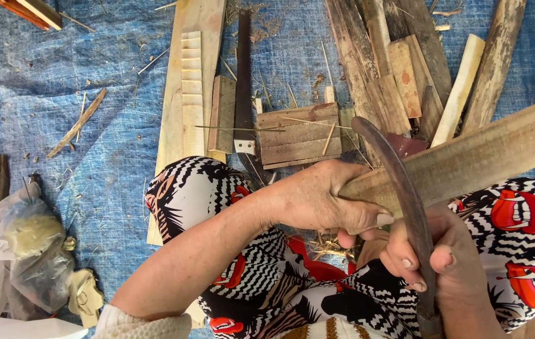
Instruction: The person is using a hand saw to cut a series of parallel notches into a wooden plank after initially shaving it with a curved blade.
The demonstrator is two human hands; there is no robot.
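Observation:
My left hand (321,198) grips the near end of a long flat wooden slat (487,154) that runs up to the right edge. My right hand (434,254) is closed around the handle of a curved, dark, rusty blade (399,182). The blade arcs upward and lies across the slat, just right of my left thumb. Both hands are over my lap, which is covered in black, white and red patterned cloth (198,188).
A blue tarp (79,75) covers the ground. Boards and slats (399,69) are piled at the top right, a notched pale plank (191,88) and a dark long knife (243,81) lie ahead of my knee. A crumpled plastic bag (22,257) sits at the left.

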